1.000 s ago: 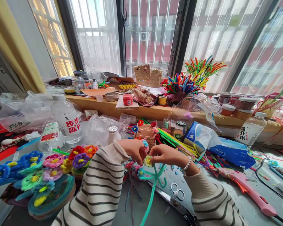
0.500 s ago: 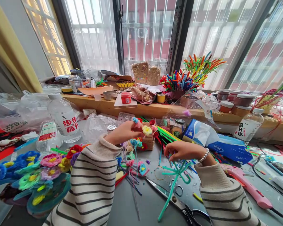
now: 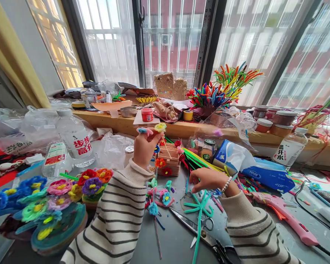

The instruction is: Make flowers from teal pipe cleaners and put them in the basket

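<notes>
My left hand (image 3: 145, 146) is raised beside a small wooden-slat box (image 3: 169, 170), closed on a yellow pipe-cleaner flower (image 3: 160, 127); its pale stem slants down over the box. A blue-and-pink flower (image 3: 143, 130) also sits at these fingers. Red and orange flowers are on the box's front and corner. My right hand (image 3: 210, 179) has curled fingers, with a green pipe-cleaner shape (image 3: 200, 207) hanging under them, its several arms spread and its long stem pointing down. The fingers partly hide where it is gripped. Several small flowers (image 3: 165, 198) lie between my arms.
Large scissors (image 3: 206, 236) lie open between my forearms. A pink glue gun (image 3: 287, 216) with a cable is at right. Finished flowers (image 3: 60, 187) stand at left near water bottles (image 3: 75, 141). A blue tissue pack (image 3: 266, 172) and green pipe cleaners (image 3: 194, 156) lie behind my right hand.
My left hand has lifted the yellow flower up and left, away from the box, baring its top. My right hand has shifted slightly left with the green shape, whose stem now hangs straighter.
</notes>
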### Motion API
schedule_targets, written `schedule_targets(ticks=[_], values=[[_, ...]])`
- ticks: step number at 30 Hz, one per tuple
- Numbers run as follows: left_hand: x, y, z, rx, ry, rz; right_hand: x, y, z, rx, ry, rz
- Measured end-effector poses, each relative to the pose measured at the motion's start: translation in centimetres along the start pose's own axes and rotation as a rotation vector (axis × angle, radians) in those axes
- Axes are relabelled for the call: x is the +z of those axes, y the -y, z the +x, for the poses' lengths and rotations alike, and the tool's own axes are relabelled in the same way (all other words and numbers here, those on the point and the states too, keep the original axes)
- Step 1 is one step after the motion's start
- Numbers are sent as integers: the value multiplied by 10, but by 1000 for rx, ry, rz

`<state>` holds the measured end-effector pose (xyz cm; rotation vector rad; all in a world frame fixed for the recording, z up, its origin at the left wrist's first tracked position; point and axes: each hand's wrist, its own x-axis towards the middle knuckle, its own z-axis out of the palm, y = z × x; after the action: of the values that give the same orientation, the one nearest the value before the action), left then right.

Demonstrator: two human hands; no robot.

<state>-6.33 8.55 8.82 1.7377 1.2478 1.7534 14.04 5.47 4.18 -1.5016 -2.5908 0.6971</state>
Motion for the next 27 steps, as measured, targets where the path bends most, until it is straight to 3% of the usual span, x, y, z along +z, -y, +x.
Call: schedule_targets(ticks=[3, 6, 12, 15, 19, 22, 27], values=[[3, 8, -1, 46, -64, 192, -2, 14, 0, -50, -74, -22], [10, 17, -5, 57, -38, 369, 0, 31, -1, -142, -87, -43], [19, 25, -10, -76, 293, 497, 20, 50, 6, -293, 60, 75], [10, 18, -6, -95, 330, 471, 21, 55, 8, -403, 212, 182], [-7, 5, 2, -118, 347, 448, 22, 64, 6, -630, 607, 230], [-13, -1, 3, -127, 352, 464, 34, 72, 6, -547, 721, 121], [-13, -3, 1, -133, 384, 559, 42, 84, 4, -328, 484, -253]])
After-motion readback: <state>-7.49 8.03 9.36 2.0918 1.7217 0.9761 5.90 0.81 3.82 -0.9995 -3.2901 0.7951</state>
